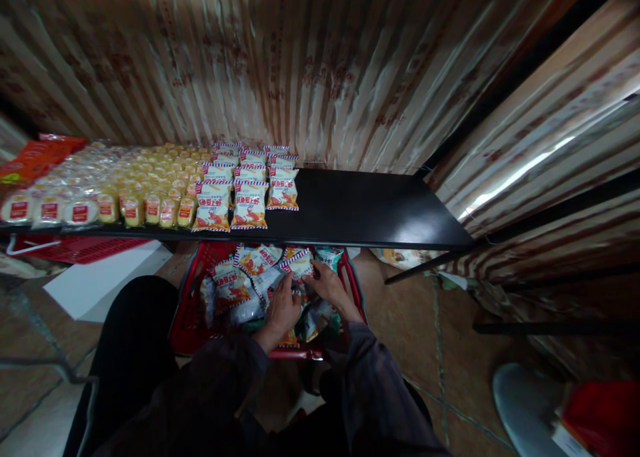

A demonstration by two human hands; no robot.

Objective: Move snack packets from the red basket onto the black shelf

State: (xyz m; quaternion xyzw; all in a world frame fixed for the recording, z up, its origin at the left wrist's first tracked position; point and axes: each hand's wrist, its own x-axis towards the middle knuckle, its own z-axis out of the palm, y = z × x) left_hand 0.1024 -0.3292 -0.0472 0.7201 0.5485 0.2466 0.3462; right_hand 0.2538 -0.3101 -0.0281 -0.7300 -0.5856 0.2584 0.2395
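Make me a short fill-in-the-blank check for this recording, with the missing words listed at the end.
1. The left hand and right hand are among packets in a basket coloured ____.
2. The shelf beyond the basket is coloured ____.
3. The striped-edge bags on the shelf stand in ____ columns.
4. In the picture, the yellow cakes sit to the ____ of those bags.

Missing words: red; black; three; left.

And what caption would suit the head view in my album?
Fingers among snack bags in a red basket, by a black shelf bearing more bags and small wrapped snacks.
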